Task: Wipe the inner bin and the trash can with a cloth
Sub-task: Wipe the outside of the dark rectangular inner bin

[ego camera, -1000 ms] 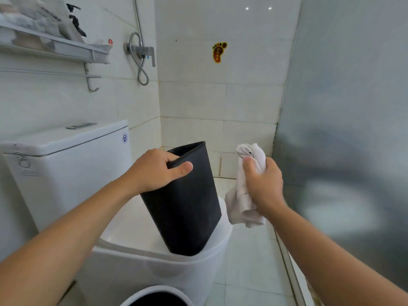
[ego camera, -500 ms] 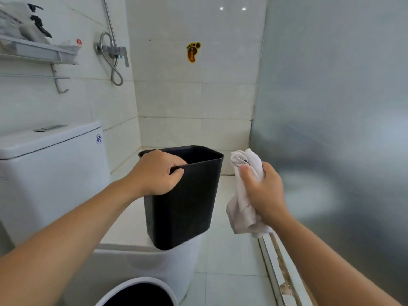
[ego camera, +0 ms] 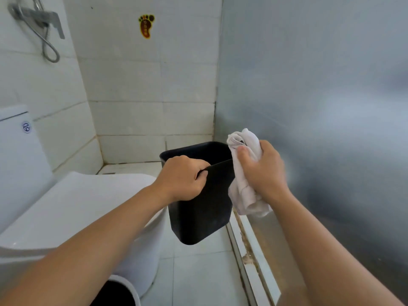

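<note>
The left hand (ego camera: 183, 177) carries the black inner bin (ego camera: 199, 204) by its near rim, fingers hooked over the edge into the opening and the thumb pressed to the outside wall. Held this way, the bin hangs upright in the air, clear of the toilet lid (ego camera: 77, 202) that lies to the left of and below that hand, with its mouth turned up and slightly toward the person. That grip probably serves the wiping: it leaves the outer walls and the interior free for the other hand to reach.

The right hand (ego camera: 260, 173) is clamped round a bunched white cloth (ego camera: 242, 191), the wad sticking out above the thumb and a loose tail hanging below the palm. The cloth sits just beside the bin's right wall, at or near touching it; contact cannot be told for sure. The two hands are close, with only the bin's right corner between them.

Both forearms reach forward, the wrists roughly level and the left knuckles turned up.

The trash can (ego camera: 130, 288) itself stands on the floor below the left forearm, only a part of its white rim and dark opening showing at the lower edge. A frosted glass panel (ego camera: 331, 107) rises just right of the right hand.
</note>
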`<state>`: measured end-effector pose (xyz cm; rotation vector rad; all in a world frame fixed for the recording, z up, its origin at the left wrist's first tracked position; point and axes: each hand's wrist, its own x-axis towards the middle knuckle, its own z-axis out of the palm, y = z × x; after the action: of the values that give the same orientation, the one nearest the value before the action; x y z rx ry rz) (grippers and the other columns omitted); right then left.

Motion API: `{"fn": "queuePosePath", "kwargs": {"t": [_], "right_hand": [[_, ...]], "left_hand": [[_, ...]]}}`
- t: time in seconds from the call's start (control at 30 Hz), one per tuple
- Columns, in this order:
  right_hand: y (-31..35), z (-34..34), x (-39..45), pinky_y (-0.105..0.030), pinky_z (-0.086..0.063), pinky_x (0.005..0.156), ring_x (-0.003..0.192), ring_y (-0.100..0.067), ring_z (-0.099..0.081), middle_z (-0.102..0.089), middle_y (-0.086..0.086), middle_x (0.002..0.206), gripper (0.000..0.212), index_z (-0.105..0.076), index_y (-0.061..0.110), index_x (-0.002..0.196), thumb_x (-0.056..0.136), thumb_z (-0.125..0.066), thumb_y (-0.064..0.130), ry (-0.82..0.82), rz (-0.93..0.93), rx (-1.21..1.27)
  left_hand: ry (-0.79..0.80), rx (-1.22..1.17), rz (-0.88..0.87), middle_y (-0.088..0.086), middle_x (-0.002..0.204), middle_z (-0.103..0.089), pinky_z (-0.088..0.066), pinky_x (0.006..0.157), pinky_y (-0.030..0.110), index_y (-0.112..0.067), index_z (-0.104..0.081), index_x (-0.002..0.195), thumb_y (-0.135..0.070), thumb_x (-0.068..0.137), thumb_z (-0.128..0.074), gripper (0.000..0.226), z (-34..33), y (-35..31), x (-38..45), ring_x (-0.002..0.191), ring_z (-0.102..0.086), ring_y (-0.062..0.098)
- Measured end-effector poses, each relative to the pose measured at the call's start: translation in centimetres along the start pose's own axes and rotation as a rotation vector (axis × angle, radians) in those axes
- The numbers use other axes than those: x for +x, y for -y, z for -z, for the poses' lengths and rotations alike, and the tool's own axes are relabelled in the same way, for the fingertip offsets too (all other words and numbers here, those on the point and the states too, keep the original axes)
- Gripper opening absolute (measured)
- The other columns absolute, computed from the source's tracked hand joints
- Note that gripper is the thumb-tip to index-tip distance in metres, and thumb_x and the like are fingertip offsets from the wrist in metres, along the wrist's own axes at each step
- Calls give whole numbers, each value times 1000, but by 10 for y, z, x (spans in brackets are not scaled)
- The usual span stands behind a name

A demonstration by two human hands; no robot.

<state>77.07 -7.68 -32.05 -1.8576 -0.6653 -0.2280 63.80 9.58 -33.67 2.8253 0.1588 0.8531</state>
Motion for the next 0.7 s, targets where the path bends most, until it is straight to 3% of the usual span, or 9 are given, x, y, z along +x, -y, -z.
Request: {"fn": "queuePosePath", "kwargs": {"t": [0.17,0.27,0.43,0.53,0.6,0.7], "right_hand": [[-32,-10,2,-34,-44,64,76,-10,-60,-63,8,82,26,-55,24,97,97,-59,50,46,12,-108],[-56,-23,-1,-36,-49,68,79,-14,-61,-63,9,83,28,-54,26,102,97,-57,53,124,17,-188],[-99,-45,-10,-34,-47,66,79,-15,-61,-63,11,85,28,-54,29,102,95,-56,56,244,14,-334],[-123,-57,-16,-31,-41,60,74,-15,-60,-62,9,83,29,-51,30,99,94,-54,59,337,14,-422],[-138,-65,-21,-30,-40,59,73,-15,-59,-61,9,83,29,-50,32,100,95,-54,60,405,42,-477],[-159,-78,-29,-34,-46,67,81,-17,-60,-61,10,92,34,-52,34,114,95,-53,62,526,105,-558]], "left_hand": [[1,-24,5,-15,64,-58,-33,55,20,-23,-72,93,-28,100,-51,23,-69,5,-16,57,-51,8],[28,-17,27,-9,68,-65,-42,56,26,-23,-71,92,-29,101,-49,24,-109,13,-33,58,-58,12],[10,-44,27,-7,57,-58,-19,48,20,-19,-62,76,-30,96,-42,30,-161,22,-65,46,-51,15],[28,-45,43,-6,60,-60,-30,44,21,-19,-64,80,-31,98,-40,32,-194,33,-85,49,-54,16],[62,-30,72,-5,66,-64,-46,48,34,-19,-66,86,-32,99,-40,32,-213,41,-97,53,-58,17],[56,-62,76,-4,66,-64,-48,48,35,-18,-67,87,-30,99,-41,32,-232,48,-113,54,-58,18]]}}
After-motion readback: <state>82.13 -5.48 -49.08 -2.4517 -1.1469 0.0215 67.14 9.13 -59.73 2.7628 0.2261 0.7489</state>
